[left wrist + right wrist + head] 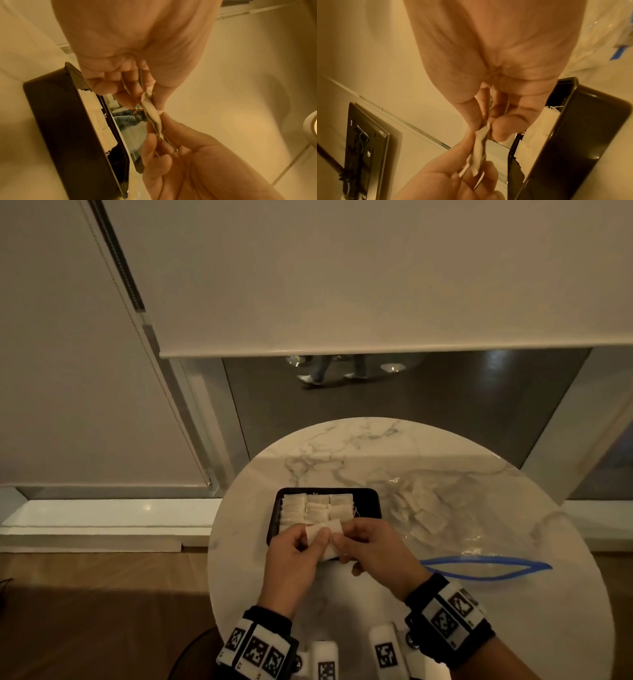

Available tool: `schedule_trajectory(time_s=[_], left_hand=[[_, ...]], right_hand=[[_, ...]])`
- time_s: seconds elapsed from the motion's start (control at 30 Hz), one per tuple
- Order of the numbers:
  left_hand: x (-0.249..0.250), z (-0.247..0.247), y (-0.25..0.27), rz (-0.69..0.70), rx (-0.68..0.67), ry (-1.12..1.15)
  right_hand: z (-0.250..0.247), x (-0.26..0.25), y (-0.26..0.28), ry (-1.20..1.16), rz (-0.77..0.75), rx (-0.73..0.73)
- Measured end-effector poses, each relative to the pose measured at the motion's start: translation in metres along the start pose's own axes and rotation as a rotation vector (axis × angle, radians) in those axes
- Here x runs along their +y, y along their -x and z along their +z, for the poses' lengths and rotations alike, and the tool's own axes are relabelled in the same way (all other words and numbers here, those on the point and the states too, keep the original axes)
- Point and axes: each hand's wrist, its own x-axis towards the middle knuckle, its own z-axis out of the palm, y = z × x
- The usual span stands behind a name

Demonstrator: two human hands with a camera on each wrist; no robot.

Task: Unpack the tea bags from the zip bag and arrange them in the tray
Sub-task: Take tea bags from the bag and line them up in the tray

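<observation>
I had both hands, left hand (294,556) and right hand (371,549), pinching one flat white paper tea bag (323,531) over the black rectangular plastic tray's (375,501) near edge; placing it beside the filled rows (317,508) came next, I judged.

White tea bag (323,534) held above black tray (371,495) of tea-bag rows; zip bag (479,542) right.

The head view looks steeply down from above the round marble table (479,491), hands low in the frame, window blind filling the top half. Each wrist view sits tight behind its own palm — left hand (137,40), right hand (496,40) — looking along the fingers from very near. All three share the black tray (375,501) and the pinched tea bag (323,537).
</observation>
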Motion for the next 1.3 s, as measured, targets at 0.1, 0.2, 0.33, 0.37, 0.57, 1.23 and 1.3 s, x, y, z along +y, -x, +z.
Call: schedule_trajectory(time_s=[0.1, 0.2, 0.33, 0.37, 0.57, 1.23, 1.3], left_hand=[[-0.003, 0.01, 0.0, -0.038, -0.052, -0.034], [-0.001, 0.018, -0.003, -0.009, -0.095, -0.17], [0.0, 0.034, -0.026, 0.118, -0.223, -0.585], [-0.001, 0.04, -0.035, 0.132, -0.253, -0.673], [0.001, 0.067, -0.075, 0.003, -0.469, -1.052], [-0.008, 0.08, -0.091, -0.052, -0.637, -1.256], [-0.008, 0.081, -0.091, -0.034, -0.645, -1.259]], right_hand=[[-0.008, 0.008, 0.001, 0.034, 0.01, 0.059], [-0.021, 0.017, 0.0, 0.155, 0.028, 0.207], [-0.038, 0.03, 0.0, 0.16, 0.065, 0.337], [-0.041, 0.032, 0.0, 0.132, 0.087, 0.349], [-0.047, 0.037, 0.001, -0.036, 0.205, 0.32], [-0.064, 0.042, 0.0, -0.215, 0.229, 0.232], [-0.065, 0.043, 0.0, -0.217, 0.228, 0.232]])
